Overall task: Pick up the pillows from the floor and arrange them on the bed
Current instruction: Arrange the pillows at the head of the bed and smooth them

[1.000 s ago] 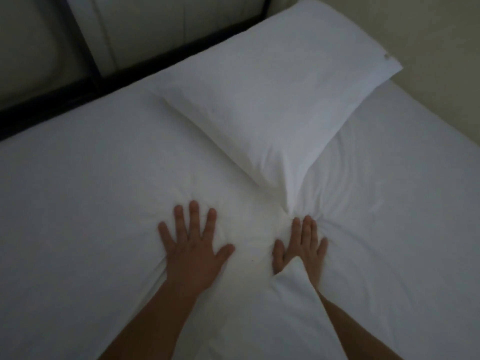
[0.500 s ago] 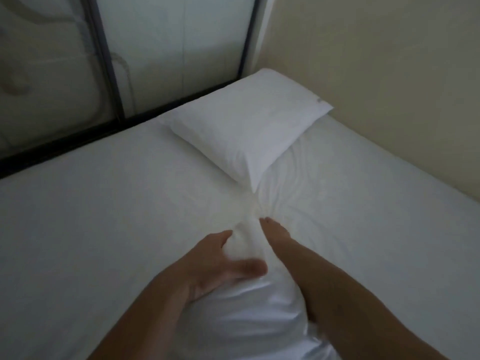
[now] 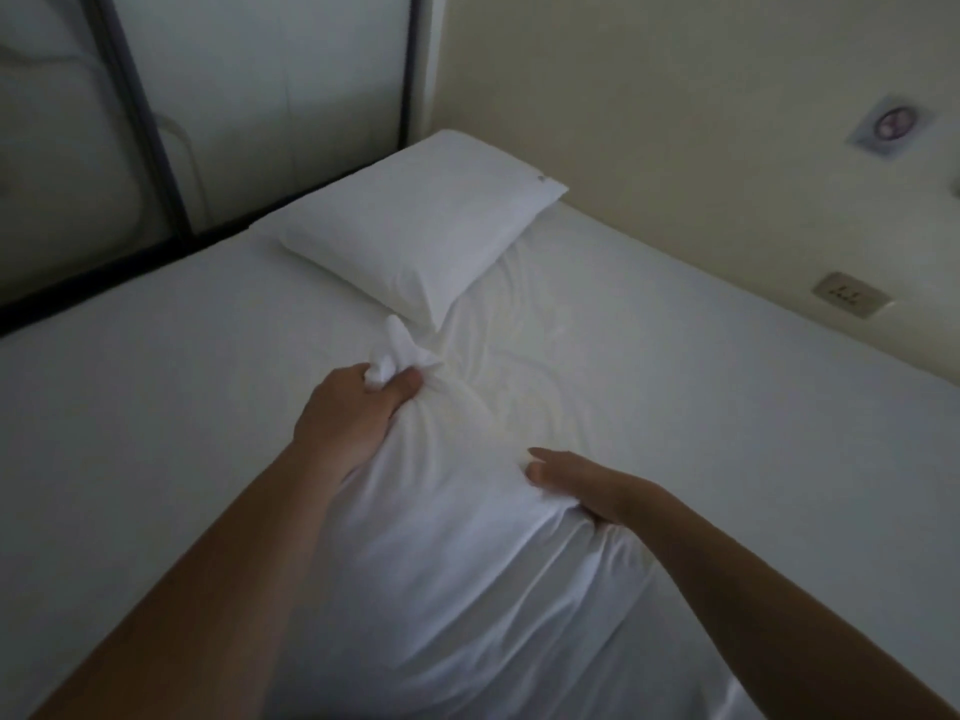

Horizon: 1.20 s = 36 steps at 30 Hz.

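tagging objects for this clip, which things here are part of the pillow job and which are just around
Part of the job: near pillow, left hand gripping its corner, right hand on its edge, far pillow, bed.

Just around: wall socket, wall sticker.

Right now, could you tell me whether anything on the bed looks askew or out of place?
Yes: the far pillow lies at an angle across the corner, and the sheet below it is wrinkled. The left hand bunches the near pillow's corner.
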Available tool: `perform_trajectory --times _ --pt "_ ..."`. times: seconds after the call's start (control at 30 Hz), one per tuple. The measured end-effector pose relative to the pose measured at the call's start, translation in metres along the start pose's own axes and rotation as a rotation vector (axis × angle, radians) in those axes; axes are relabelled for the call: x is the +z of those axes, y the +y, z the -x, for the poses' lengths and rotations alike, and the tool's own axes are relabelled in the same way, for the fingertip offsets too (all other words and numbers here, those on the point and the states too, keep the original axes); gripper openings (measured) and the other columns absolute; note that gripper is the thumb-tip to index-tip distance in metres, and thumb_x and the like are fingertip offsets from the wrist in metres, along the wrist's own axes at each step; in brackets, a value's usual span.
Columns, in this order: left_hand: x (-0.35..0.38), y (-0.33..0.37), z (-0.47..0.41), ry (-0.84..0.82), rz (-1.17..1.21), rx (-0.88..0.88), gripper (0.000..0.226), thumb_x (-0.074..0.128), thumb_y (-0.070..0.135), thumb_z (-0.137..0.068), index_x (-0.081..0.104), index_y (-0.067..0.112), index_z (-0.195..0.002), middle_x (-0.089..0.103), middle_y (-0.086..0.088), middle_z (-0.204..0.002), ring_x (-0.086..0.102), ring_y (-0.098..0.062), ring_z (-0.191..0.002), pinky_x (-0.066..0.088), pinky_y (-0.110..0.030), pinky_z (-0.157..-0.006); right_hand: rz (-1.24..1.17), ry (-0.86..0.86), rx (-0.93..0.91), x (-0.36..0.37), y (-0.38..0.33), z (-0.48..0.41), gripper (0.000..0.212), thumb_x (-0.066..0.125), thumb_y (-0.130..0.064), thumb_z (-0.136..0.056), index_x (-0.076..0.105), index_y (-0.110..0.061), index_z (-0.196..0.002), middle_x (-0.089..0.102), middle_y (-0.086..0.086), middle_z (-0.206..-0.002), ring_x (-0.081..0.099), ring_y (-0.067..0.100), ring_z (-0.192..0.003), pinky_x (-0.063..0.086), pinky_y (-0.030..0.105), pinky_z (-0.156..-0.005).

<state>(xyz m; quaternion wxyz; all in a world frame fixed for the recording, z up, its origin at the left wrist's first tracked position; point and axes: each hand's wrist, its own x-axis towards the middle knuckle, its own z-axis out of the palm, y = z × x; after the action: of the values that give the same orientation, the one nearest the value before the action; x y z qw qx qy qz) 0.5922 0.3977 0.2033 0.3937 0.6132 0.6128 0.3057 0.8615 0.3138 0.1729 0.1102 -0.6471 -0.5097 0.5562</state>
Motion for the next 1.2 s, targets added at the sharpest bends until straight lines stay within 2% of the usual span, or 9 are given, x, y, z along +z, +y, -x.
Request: perform_trajectory --times 0.17,0.3,0.4,0.57,0.73,0.83,0.93,1.07,1.2 --pt "-0.013 0.012 0.019 0.166 0.029 0.069 0.055 0.044 0.057 -0.09 0.066 0.007 -0.08 0.069 -0.021 -0.088 0.063 -0.037 -0.087 0.048 -0.043 -0.078 0.349 0.135 0.041 0.003 0.051 0.048 0.084 0.087 -0.057 -0.041 0.049 -0.049 -0.116 0.062 -0.018 -0.115 0.06 0.006 -0.106 0.049 0.031 -0.09" --pt "-0.03 0.024 0.043 0.303 0.009 0.154 0.061 0.034 0.051 -0.096 0.064 0.0 -0.085 0.065 -0.026 -0.09 0.06 -0.04 -0.086 0.048 -0.047 -0.081 0.267 0.397 -0.126 0.017 0.048 0.062 0.052 0.088 -0.056 -0.045 0.069 -0.043 -0.091 0.074 -0.015 -0.094 0.065 -0.001 -0.093 0.053 0.035 -0.083" --pt "-0.061 0.026 0.049 0.441 0.069 0.155 0.062 0.034 0.051 -0.096 0.064 -0.003 -0.092 0.065 -0.028 -0.096 0.06 -0.039 -0.091 0.044 -0.039 -0.079 0.318 0.454 -0.222 0.008 0.008 0.067 0.043 0.089 -0.05 -0.048 0.071 -0.036 -0.084 0.075 -0.01 -0.087 0.067 0.003 -0.087 0.054 0.041 -0.082" --pt "-0.125 0.044 0.032 0.656 0.243 0.14 0.066 0.036 0.056 -0.094 0.062 -0.003 -0.106 0.063 -0.028 -0.109 0.059 -0.039 -0.101 0.046 -0.043 -0.089 0.593 0.618 -0.399 -0.034 -0.1 0.063 0.062 0.075 -0.066 -0.046 0.063 -0.036 -0.098 0.072 -0.004 -0.095 0.066 0.019 -0.093 0.049 0.035 -0.078" --pt "-0.17 0.06 0.015 0.879 0.268 0.072 0.062 0.031 0.049 -0.098 0.06 -0.005 -0.108 0.062 -0.032 -0.109 0.058 -0.043 -0.101 0.044 -0.044 -0.086 1.002 0.96 -0.681 -0.046 -0.183 0.03 0.049 0.071 -0.064 -0.061 0.055 -0.03 -0.093 0.07 -0.003 -0.088 0.066 0.024 -0.082 0.039 0.032 -0.063" --pt "-0.168 0.054 0.009 1.034 0.187 0.002 0.05 0.029 0.04 -0.1 0.055 -0.002 -0.112 0.06 -0.03 -0.113 0.056 -0.045 -0.104 0.042 -0.046 -0.085 1.082 1.109 -0.895 -0.026 -0.192 0.004 0.041 0.08 -0.036 -0.058 0.06 -0.019 -0.089 0.063 0.003 -0.077 0.064 0.027 -0.067 0.044 0.03 -0.051" --pt "-0.156 0.026 0.006 1.175 -0.161 0.106 0.03 0.044 0.02 -0.092 0.057 0.001 -0.112 0.061 -0.028 -0.11 0.056 -0.045 -0.101 0.042 -0.049 -0.083 1.032 0.953 -0.988 0.017 -0.16 -0.03 0.047 0.085 -0.029 -0.047 0.064 -0.015 -0.087 0.062 0.006 -0.077 0.063 0.027 -0.065 0.046 0.029 -0.046" --pt "-0.113 -0.008 -0.001 0.833 -0.605 0.33 0.034 0.06 0.012 -0.08 0.06 0.01 -0.115 0.062 -0.02 -0.116 0.056 -0.039 -0.105 0.043 -0.05 -0.087 1.12 0.49 -0.915 0.067 -0.088 -0.076 0.041 0.06 -0.066 -0.077 0.066 -0.028 -0.092 0.064 -0.005 -0.086 0.062 0.017 -0.078 0.042 0.027 -0.057" --pt "-0.057 -0.041 -0.018 0.272 -0.788 0.145 0.056 0.05 0.043 -0.09 0.034 0.03 -0.142 0.026 -0.007 -0.156 0.023 -0.03 -0.141 0.022 -0.055 -0.112 0.932 0.558 -0.642 0.048 -0.058 -0.113 0.065 0.033 -0.075 -0.082 0.051 -0.031 -0.127 0.055 -0.004 -0.126 0.05 0.02 -0.113 0.039 0.038 -0.087"
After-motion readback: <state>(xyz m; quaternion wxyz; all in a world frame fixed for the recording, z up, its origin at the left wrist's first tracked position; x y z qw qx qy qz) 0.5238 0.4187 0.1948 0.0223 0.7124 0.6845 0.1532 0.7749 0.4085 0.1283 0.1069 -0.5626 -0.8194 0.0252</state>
